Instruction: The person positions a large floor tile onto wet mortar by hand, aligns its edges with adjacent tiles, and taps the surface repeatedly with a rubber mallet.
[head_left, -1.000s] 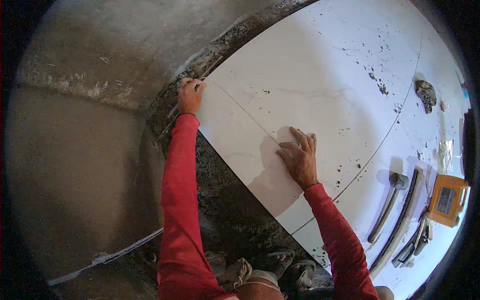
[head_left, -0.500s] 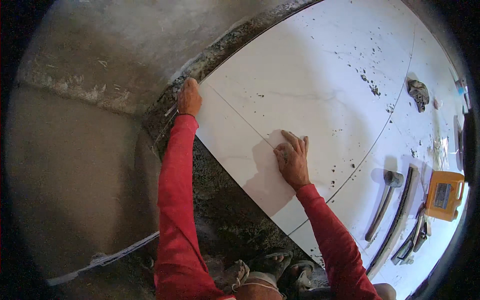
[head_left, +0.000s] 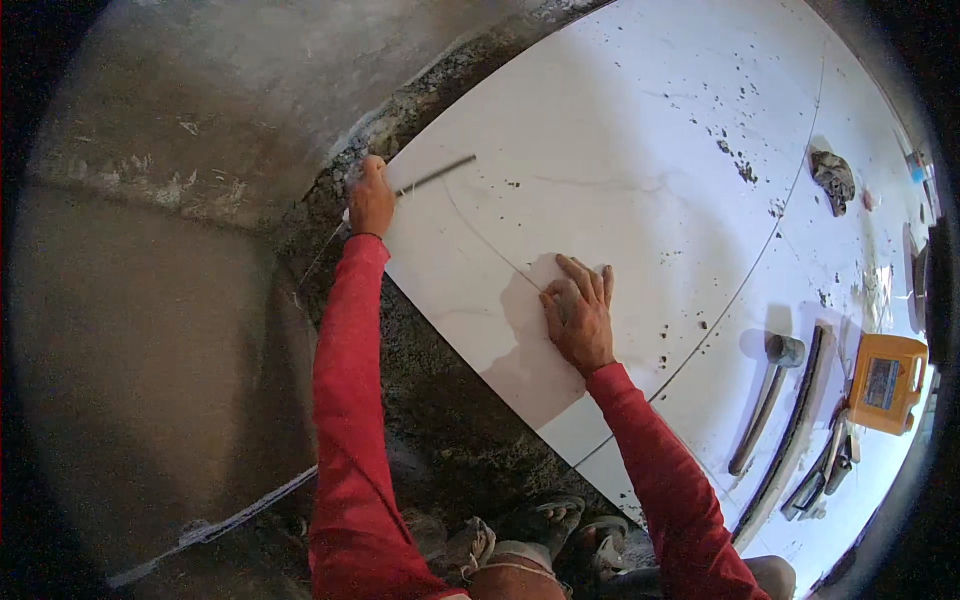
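Note:
At the tile's far left corner, my left hand (head_left: 371, 203) is closed round one end of a thin dark rod (head_left: 437, 174). The rod sticks out to the right over the white floor tile (head_left: 620, 230). A bit of pale string shows where the rod leaves my fingers. My right hand (head_left: 583, 318) is over the middle of the tile, thumb and forefinger pinched on a thin string (head_left: 490, 241), the other fingers stretched out. From that pinch the string curves slackly up toward the rod; how it joins the rod cannot be made out.
A mallet (head_left: 768, 400), a long straight bar (head_left: 790, 440), hand tools (head_left: 825, 475) and an orange plastic container (head_left: 885, 385) lie at the right. A crumpled dark cloth (head_left: 832, 181) and mortar crumbs (head_left: 738, 160) are farther off. Rough dark mortar (head_left: 440, 385) borders the tile.
The rod now shows, pointing right from my left hand over the tile. The string, straight and taut before, has gone slack and curved. My right hand has hardly moved.

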